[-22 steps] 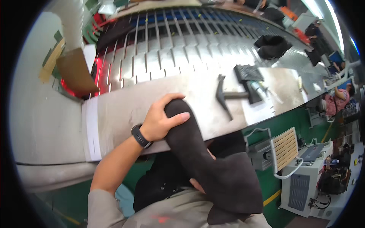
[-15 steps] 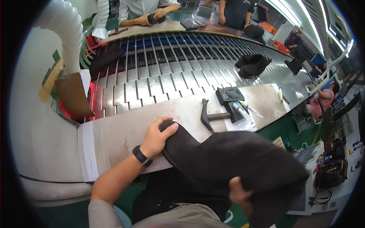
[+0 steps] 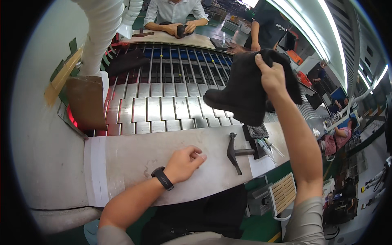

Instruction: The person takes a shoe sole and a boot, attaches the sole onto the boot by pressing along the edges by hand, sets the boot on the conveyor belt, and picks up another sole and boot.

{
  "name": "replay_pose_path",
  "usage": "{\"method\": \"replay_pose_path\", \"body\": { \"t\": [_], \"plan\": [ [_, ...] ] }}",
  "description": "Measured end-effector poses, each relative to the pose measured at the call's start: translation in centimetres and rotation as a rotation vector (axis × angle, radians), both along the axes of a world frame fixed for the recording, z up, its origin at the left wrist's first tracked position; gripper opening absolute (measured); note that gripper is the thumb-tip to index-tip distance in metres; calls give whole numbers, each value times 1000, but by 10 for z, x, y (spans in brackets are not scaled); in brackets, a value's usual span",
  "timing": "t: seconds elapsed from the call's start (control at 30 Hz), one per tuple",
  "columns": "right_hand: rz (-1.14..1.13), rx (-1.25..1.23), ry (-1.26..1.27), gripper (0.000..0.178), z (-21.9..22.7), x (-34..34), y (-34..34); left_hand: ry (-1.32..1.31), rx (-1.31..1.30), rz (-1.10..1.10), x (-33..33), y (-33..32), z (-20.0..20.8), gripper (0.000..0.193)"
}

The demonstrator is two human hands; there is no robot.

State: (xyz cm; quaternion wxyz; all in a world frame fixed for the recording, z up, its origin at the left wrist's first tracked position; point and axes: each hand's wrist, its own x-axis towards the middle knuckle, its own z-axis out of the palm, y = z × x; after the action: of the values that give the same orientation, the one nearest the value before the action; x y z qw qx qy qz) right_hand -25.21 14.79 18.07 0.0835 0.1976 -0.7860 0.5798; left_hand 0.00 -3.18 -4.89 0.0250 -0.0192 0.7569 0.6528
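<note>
A tall black boot (image 3: 241, 90) hangs upright over the metal conveyor, its toe pointing left. My right hand (image 3: 272, 77) grips it by the upper edge of its shaft, with the arm stretched forward. Over the pale workbench (image 3: 134, 163), my left hand (image 3: 185, 163) holds nothing; its fingers are loosely bent and the thumb stands apart. A dark watch is strapped on that wrist. To the right of my left hand lies a hammer (image 3: 233, 154), its handle toward a black block (image 3: 256, 134) with tools beside it.
Beyond the bench runs a slatted metal conveyor (image 3: 147, 102). Across it a person in a striped shirt (image 3: 175, 14) handles a dark shoe (image 3: 183, 31). Another person in dark clothes (image 3: 269, 26) stands further right. A white ribbed hose (image 3: 100, 36) hangs at left beside a brown board (image 3: 86, 100).
My right hand has lifted the boot from near my lap up and forward over the conveyor. My left hand has let go of the toe and stays above the bench.
</note>
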Motion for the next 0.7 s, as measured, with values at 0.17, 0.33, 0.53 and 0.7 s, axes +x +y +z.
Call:
{"method": "replay_pose_path", "body": {
  "t": [0.17, 0.33, 0.53, 0.7],
  "plan": [
    [-312, 17, 195, 47, -156, -71, -38, 186, -411, -39, 9, 9, 1, 36],
    [-430, 80, 15, 77, -232, -50, -42, 285, -515, -39, 12, 11, -5, 35],
    [-441, 449, 214, 72, -275, 55, -60, 327, -551, -65, 19, 10, -8, 34],
    [-69, 762, 180, 41, -254, 110, -77, 318, -552, -67, 18, 6, -9, 32]
  ]
}}
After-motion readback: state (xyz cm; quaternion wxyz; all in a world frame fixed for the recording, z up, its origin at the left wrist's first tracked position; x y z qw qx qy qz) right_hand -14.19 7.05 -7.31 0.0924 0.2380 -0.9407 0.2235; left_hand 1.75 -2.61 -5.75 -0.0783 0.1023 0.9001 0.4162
